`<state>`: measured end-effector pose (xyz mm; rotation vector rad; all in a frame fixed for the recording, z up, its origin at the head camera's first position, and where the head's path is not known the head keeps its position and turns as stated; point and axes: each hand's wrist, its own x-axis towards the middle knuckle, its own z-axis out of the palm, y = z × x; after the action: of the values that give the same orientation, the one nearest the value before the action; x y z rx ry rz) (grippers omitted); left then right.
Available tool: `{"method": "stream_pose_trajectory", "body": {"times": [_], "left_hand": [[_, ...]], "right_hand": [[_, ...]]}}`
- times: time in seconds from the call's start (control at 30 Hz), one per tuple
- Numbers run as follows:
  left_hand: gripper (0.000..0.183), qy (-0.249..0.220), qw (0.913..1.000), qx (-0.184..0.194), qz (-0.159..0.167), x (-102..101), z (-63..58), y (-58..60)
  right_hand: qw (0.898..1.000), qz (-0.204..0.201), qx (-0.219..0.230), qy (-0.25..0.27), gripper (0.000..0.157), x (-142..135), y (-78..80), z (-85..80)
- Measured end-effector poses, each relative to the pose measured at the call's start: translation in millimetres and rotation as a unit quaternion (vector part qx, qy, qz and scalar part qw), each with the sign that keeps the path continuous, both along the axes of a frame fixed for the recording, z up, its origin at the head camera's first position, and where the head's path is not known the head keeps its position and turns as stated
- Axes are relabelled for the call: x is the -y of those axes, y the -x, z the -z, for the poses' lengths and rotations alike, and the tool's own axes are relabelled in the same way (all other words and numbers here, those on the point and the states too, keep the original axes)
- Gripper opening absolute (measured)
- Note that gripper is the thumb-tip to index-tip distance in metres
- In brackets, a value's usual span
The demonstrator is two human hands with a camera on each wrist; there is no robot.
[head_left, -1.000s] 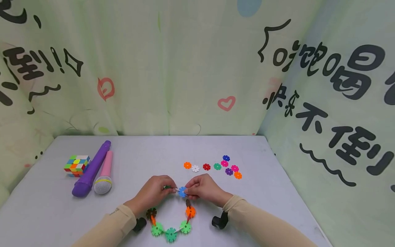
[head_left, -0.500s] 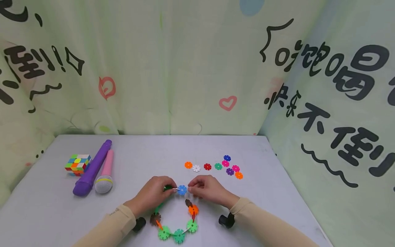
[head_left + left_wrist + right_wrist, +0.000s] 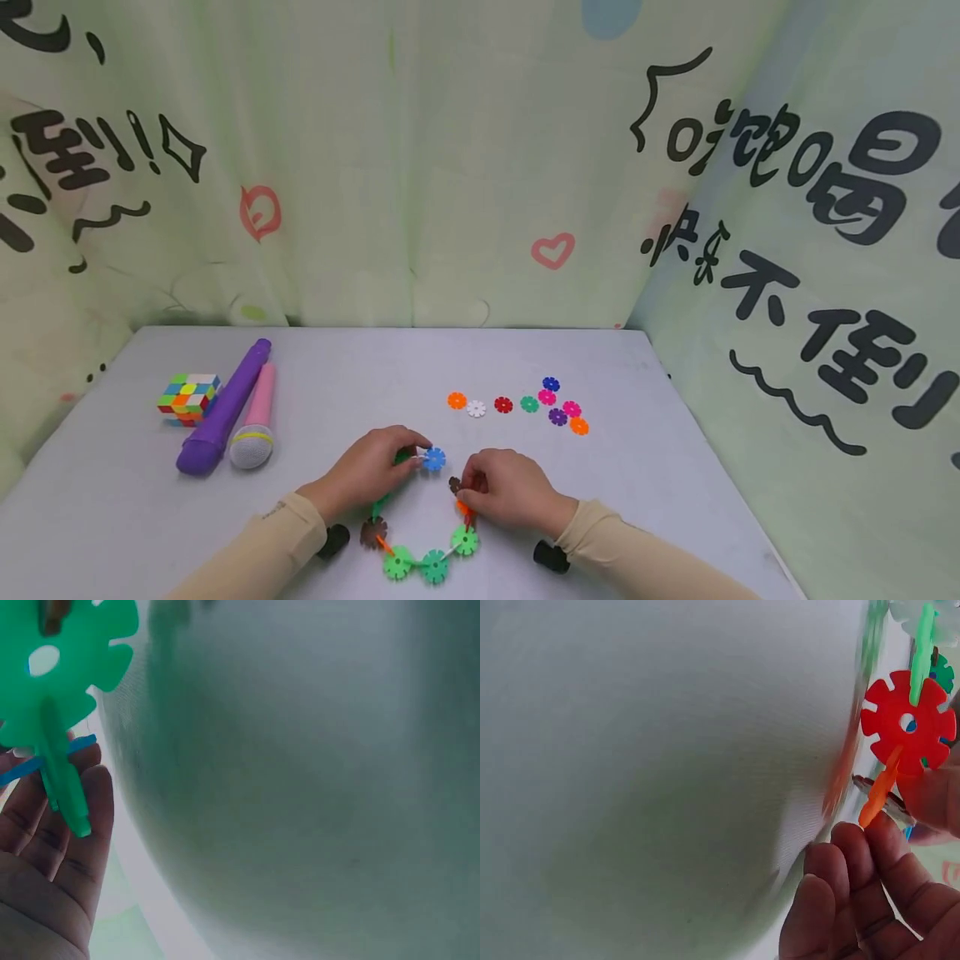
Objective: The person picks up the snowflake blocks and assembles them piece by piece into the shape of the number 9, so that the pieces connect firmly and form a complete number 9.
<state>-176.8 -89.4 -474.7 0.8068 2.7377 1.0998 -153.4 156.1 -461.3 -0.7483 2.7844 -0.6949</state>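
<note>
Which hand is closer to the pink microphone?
The left hand. It is to the right of the pink microphone; the right hand is on that same side, much farther off.

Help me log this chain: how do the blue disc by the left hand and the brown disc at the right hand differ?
Colour: the blue disc is light and bright; the brown disc is dark.
View: from the head camera, the blue disc shows most of its face beside the left hand, while only a small part of the brown disc shows at the right hand.
Both are notched, and they stand apart.
</note>
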Motion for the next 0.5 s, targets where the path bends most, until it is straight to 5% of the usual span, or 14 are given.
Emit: {"method": "stream_pose_trajectory", "body": {"times": [0.5], "left_hand": [[0.027,0.007,0.9992,-0.033,0.024,-0.8,-1.3,-0.8]], "right_hand": [[1.000,0.002,-0.028,-0.003,0.014,5.7,1.2,-3.5]]}}
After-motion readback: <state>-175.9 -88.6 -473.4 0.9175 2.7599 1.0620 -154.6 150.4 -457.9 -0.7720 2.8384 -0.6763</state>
